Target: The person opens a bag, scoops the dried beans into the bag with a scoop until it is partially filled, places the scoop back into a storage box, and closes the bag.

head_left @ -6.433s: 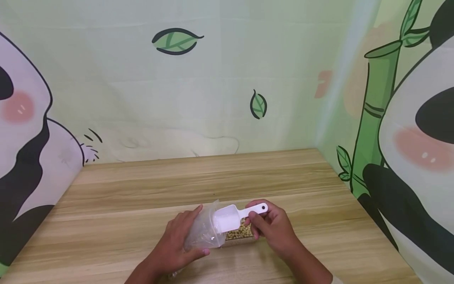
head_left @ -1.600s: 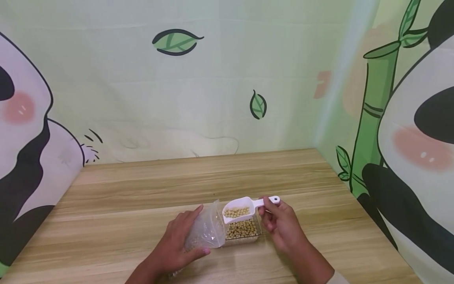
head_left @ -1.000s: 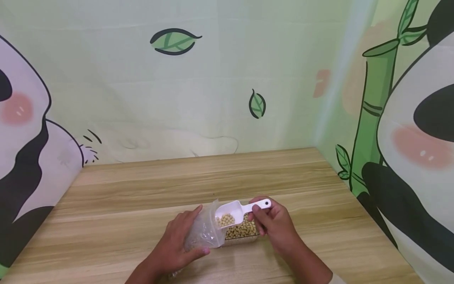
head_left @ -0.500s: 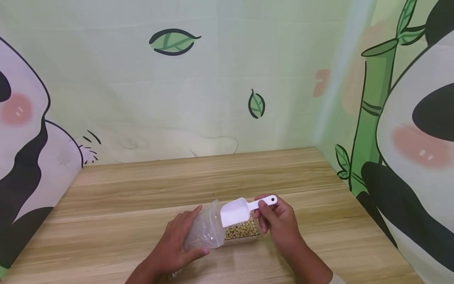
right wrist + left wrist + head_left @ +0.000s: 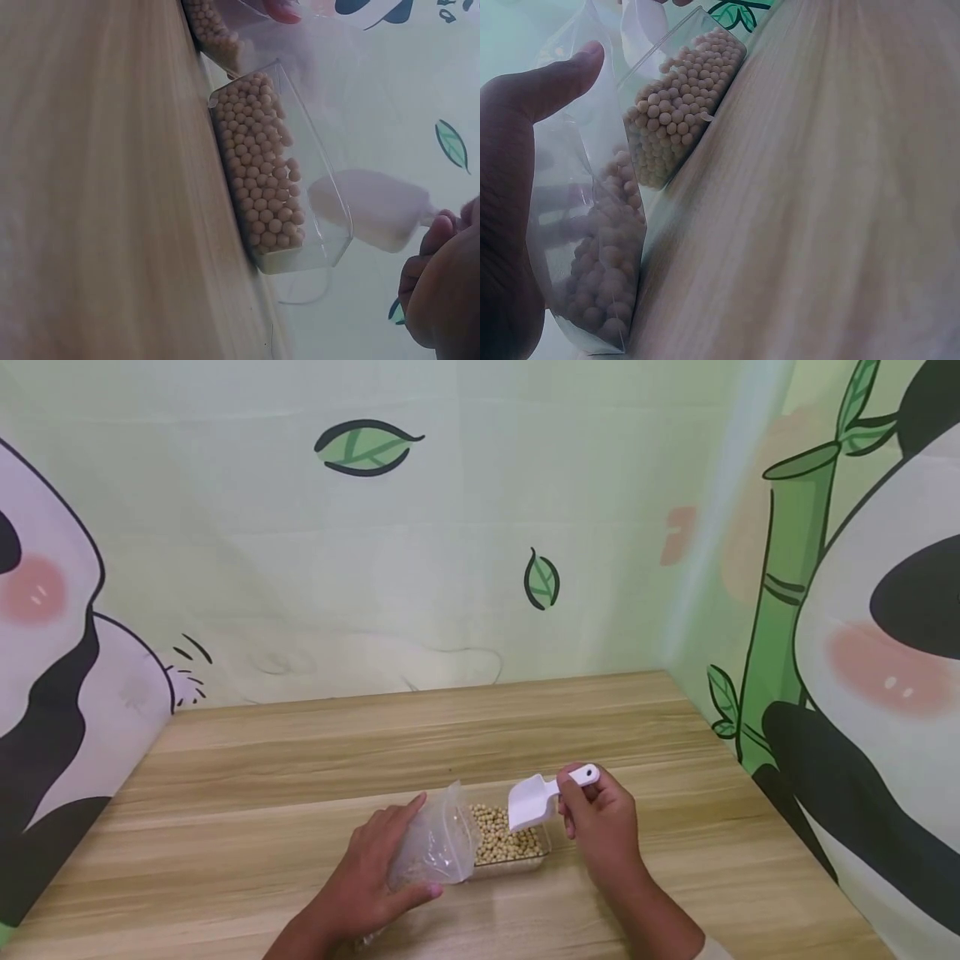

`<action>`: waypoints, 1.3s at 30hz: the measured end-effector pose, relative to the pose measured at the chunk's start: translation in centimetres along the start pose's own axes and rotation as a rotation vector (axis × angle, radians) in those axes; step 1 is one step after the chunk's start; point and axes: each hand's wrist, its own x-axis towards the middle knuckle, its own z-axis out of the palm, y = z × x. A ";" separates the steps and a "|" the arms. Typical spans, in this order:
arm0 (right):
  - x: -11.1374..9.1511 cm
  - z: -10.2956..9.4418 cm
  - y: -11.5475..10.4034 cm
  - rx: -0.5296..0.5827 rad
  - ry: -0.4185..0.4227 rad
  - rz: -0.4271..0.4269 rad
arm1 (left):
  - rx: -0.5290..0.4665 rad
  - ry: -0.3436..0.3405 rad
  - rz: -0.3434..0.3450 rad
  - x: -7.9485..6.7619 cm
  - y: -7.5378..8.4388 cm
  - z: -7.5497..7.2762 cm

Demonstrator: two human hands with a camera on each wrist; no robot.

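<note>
My left hand holds a clear plastic bag on its side, thumb on the near face and fingers behind it. Soybeans fill the lower part of the bag in the left wrist view. The bag's mouth points right, overlapping the left end of a clear rectangular container of soybeans. Between thumb and fingers, my right hand pinches the handle of a white scoop. The scoop is tilted above the container's right part, and no beans show on it.
The container stands on a wood-grain table. Behind rises a pale green backdrop printed with leaves, with panda pictures on both sides.
The scoop carried beans over the container, went left to the bag's mouth, and tipped. Now it has moved back right, showing no beans. The left hand and bag stay in place.
</note>
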 end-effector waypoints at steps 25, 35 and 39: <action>-0.3 0.2 1.3 -0.440 -0.217 -0.306 | -0.010 0.004 0.010 0.0 0.0 0.0; 0.2 0.3 1.4 -0.318 -0.186 0.024 | -0.009 -0.009 -0.004 0.0 0.1 0.0; 0.4 0.3 1.4 -0.244 -0.165 0.134 | -0.002 -0.001 0.006 0.0 0.0 0.0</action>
